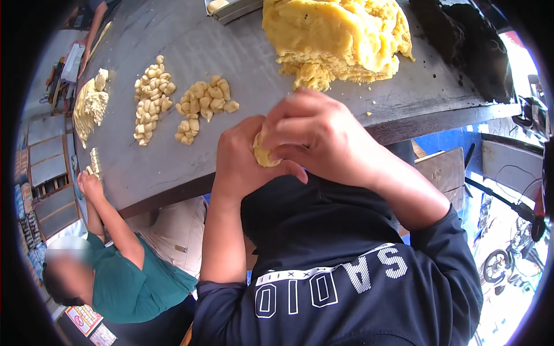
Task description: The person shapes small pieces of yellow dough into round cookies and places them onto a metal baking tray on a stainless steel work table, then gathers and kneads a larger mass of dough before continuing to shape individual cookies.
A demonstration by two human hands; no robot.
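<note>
Above the table's near edge, my two hands meet around a small piece of pale yellow dough (263,154). My left hand (235,151) is closed around the piece, cupping it with its thumb stretched to the right. My right hand (326,135) bends over it from the right, curled fingers and thumb pressing at the dough; its upper fingers are slightly blurred. Much of the dough is hidden by my fingers. Just beyond my right hand rises a big mound of yellow dough-like filling (340,37). Small pale dough lumps (205,101) lie in a pile left of my hands.
Another pile of dough lumps (153,98) lies farther left on the grey tabletop (242,57). Crumbly pale dough (92,106) sits near its left end. A metal tray (234,10) and dark bundle (473,49) stand at the back. A person in green (138,282) works at left.
</note>
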